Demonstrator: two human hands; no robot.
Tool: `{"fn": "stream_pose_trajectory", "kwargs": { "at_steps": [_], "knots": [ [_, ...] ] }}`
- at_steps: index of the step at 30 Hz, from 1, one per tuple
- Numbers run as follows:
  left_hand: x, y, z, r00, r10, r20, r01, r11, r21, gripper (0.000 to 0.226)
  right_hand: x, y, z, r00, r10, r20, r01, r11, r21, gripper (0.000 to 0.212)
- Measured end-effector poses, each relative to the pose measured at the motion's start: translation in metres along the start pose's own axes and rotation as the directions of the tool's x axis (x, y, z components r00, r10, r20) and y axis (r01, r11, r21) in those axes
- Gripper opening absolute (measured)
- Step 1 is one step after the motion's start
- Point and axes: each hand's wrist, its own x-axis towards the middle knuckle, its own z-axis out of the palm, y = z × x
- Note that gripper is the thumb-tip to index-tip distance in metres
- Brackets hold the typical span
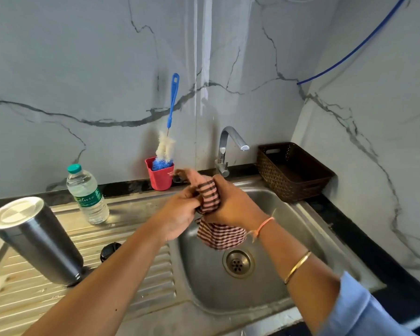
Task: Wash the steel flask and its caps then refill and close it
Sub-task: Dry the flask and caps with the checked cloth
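Note:
The steel flask [34,238] stands upside down on the ribbed drainboard at the left, its flat base facing up. A small black cap [109,249] lies on the drainboard to its right. Over the sink basin [284,214], both hands hold a striped brown-and-white cloth [218,232]. My left hand [177,214] grips the cloth's left side, and my right hand [230,202] is wrapped around its upper part. The cloth's lower end hangs down above the drain [238,263]. What the cloth covers, if anything, is hidden.
A plastic water bottle [86,195] with a green cap stands behind the flask. A red cup [159,174] holding a blue bottle brush [171,112] sits by the wall. The tap [228,146] is behind my hands, and a brown woven basket [294,170] stands at the right.

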Motion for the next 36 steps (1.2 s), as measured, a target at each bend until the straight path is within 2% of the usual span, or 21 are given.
{"fn": "stream_pose_trajectory", "kwargs": {
  "at_steps": [1,3,4,6,8,9,11,12,13,14,16,18,20,21,24,27,28,31,33,34,36],
  "knots": [
    [-0.003,-0.001,-0.005,0.997,0.024,0.074,-0.026,0.999,0.025,0.041,0.002,0.002,-0.009,0.993,0.048,0.109,-0.066,0.983,0.170,0.064],
    [-0.007,0.000,-0.010,0.980,0.032,0.198,-0.066,0.983,0.169,0.043,0.002,0.006,-0.020,0.942,0.098,0.320,-0.242,0.859,0.451,0.060],
    [-0.008,0.002,-0.010,0.974,0.015,0.225,-0.069,0.969,0.236,0.041,0.002,0.009,-0.022,0.923,0.084,0.375,-0.289,0.796,0.532,0.059],
    [-0.008,0.010,-0.010,0.978,-0.022,0.205,-0.037,0.960,0.279,0.039,0.000,0.012,-0.022,0.927,0.072,0.367,-0.277,0.791,0.546,0.066],
    [-0.006,0.019,-0.008,0.983,-0.073,0.168,0.047,0.987,0.152,0.029,-0.001,0.008,-0.016,0.973,0.058,0.222,-0.143,0.909,0.391,0.077],
    [-0.005,0.022,-0.007,0.985,-0.103,0.138,0.098,0.994,0.047,0.024,-0.001,0.005,-0.011,0.993,-0.011,0.120,-0.017,0.973,0.228,0.077],
    [-0.001,0.022,-0.006,0.988,-0.147,0.037,0.150,0.983,-0.101,0.022,0.000,0.003,0.003,0.985,-0.170,-0.006,0.167,0.971,-0.170,0.073],
    [-0.001,0.020,-0.005,0.989,-0.149,-0.005,0.147,0.982,-0.120,0.022,0.000,0.003,0.006,0.979,-0.203,-0.025,0.192,0.951,-0.242,0.072],
    [-0.002,0.018,-0.005,0.990,-0.142,-0.016,0.139,0.983,-0.122,0.021,0.002,0.004,0.006,0.977,-0.211,-0.014,0.203,0.956,-0.211,0.071],
    [-0.003,0.015,-0.005,0.991,-0.133,0.005,0.132,0.981,-0.142,0.022,0.003,0.006,0.002,0.982,-0.186,0.017,0.187,0.979,-0.088,0.070],
    [-0.006,0.010,-0.006,0.993,-0.096,0.066,0.109,0.966,-0.236,0.031,0.003,0.004,-0.009,0.988,-0.074,0.137,0.042,0.975,0.217,0.068],
    [-0.007,0.005,-0.002,0.998,-0.001,0.056,0.013,0.974,-0.225,0.032,-0.001,0.001,-0.014,0.983,-0.009,0.186,-0.089,0.852,0.516,0.056],
    [-0.006,0.000,0.007,0.992,0.119,-0.051,-0.125,0.985,-0.115,0.026,-0.005,-0.003,-0.005,0.992,0.051,0.119,-0.124,0.642,0.757,0.037],
    [-0.005,0.000,0.012,0.979,0.175,-0.102,-0.183,0.980,-0.077,0.024,-0.007,-0.007,0.003,0.993,0.095,0.073,-0.114,0.561,0.820,0.031],
    [0.002,0.006,0.017,0.928,0.297,-0.226,-0.277,0.954,0.114,0.020,-0.007,-0.015,0.033,0.975,0.219,-0.031,-0.093,0.531,0.842,0.032],
    [0.006,0.007,0.015,0.902,0.341,-0.264,-0.273,0.926,0.260,0.023,-0.007,-0.027,0.049,0.949,0.301,-0.088,-0.086,0.521,0.849,0.022],
    [0.004,0.006,0.016,0.905,0.327,-0.273,-0.273,0.937,0.216,0.023,-0.006,-0.028,0.051,0.947,0.302,-0.108,-0.078,0.543,0.836,0.025],
    [-0.007,-0.002,0.024,0.947,0.164,-0.278,-0.197,0.976,-0.092,0.020,-0.002,-0.028,0.048,0.954,0.248,-0.167,-0.048,0.676,0.735,0.039],
    [-0.010,-0.004,0.021,0.941,0.097,-0.325,-0.098,0.995,0.015,0.019,0.002,-0.027,0.039,0.959,0.238,-0.155,-0.062,0.707,0.704,0.042],
    [-0.009,-0.004,0.018,0.950,0.082,-0.300,-0.062,0.995,0.076,0.018,0.005,-0.022,0.033,0.958,0.254,-0.137,-0.078,0.686,0.723,0.042],
    [-0.012,-0.001,0.017,0.980,0.027,-0.199,-0.008,0.995,0.095,0.020,0.009,-0.015,0.022,0.948,0.311,-0.067,-0.104,0.502,0.859,0.043]
  ]
}}
